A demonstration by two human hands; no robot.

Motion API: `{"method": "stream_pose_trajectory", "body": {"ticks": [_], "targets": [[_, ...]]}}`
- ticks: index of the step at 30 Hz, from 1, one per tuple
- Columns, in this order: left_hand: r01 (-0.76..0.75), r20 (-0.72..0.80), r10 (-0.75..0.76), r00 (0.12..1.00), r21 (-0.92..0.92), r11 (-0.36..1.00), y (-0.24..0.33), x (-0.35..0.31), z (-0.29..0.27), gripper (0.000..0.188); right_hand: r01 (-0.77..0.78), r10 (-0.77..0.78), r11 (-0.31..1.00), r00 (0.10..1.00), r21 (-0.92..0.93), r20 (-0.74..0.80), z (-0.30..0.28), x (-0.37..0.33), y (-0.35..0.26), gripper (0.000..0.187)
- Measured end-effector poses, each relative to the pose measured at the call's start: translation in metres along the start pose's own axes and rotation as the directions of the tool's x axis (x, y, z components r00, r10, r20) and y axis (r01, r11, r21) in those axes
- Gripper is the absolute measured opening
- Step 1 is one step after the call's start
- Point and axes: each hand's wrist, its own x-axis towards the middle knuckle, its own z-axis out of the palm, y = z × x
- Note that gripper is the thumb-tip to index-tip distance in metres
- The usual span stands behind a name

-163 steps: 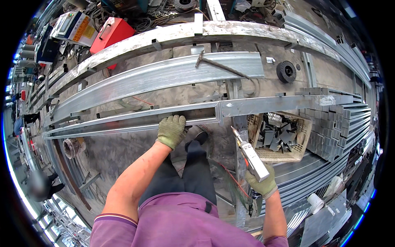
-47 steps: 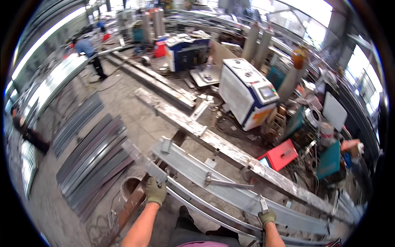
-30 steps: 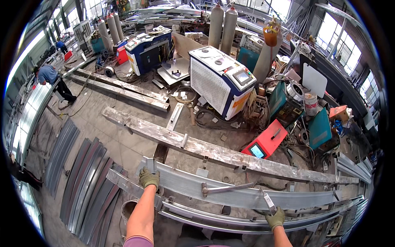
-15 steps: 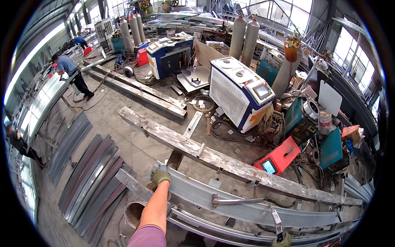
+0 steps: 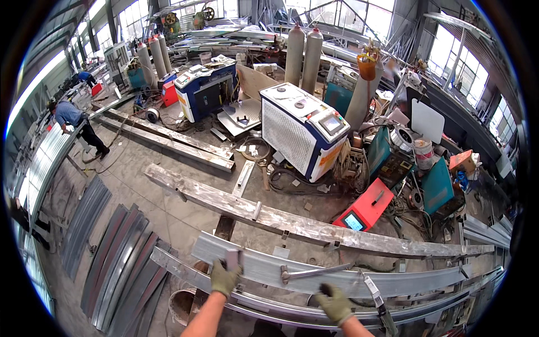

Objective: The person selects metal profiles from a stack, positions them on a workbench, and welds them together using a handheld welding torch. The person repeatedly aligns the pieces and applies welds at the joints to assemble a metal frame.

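Observation:
My gloved left hand (image 5: 224,279) is closed on a small flat metal piece (image 5: 233,259), blurred by motion, above the left part of a galvanized steel channel (image 5: 252,255). My gloved right hand (image 5: 333,304) hovers over the near edge of that channel, its fingers apart and nothing seen in them. Between the hands, a hammer (image 5: 317,272) lies on the channel, its head toward the left. Just right of my right hand, a silver tool with a black grip (image 5: 373,287) leans across the channel; its kind I cannot make out.
Beyond the channel runs a long worn steel beam (image 5: 269,216). Stacked metal strips (image 5: 120,258) and a bucket (image 5: 181,306) are at the left. A red welding machine (image 5: 365,206), a white-and-blue cabinet (image 5: 300,129) and cables stand farther off. A co-worker (image 5: 73,118) bends over sheets.
My left hand has come from the channel's left end toward me, with the small metal piece in it. My right hand has left the black grip and moved left. The view has shifted right.

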Motion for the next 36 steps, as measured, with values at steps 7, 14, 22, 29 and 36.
{"method": "stream_pose_trajectory", "body": {"ticks": [7,14,22,29,36], "targets": [[0.069,0.398,0.032,0.917,-0.236,0.969,0.055,-0.15,-0.007,0.109,-0.14,0.081,0.987,0.852,0.075,0.517,0.095,0.023,-0.053,0.055],[0.248,0.515,0.141,0.845,-0.613,0.75,0.008,-0.186,-0.018,0.078,-0.241,0.036,0.934,0.798,0.264,0.601,0.096,0.018,-0.042,0.03],[0.474,0.651,0.047,0.758,-0.598,0.646,-0.003,-0.164,-0.065,0.06,-0.245,0.086,0.968,0.522,0.053,0.849,0.093,0.01,-0.073,0.034],[0.351,0.763,-0.037,0.646,-0.253,0.902,-0.008,-0.18,-0.067,0.033,-0.281,0.193,0.957,0.43,-0.073,0.882,0.112,-0.007,-0.069,0.031],[0.152,0.022,-0.151,0.988,-0.184,0.971,-0.046,-0.181,-0.089,0.031,0.261,-0.084,0.881,0.907,-0.394,0.412,0.106,-0.004,-0.03,0.038]]}}
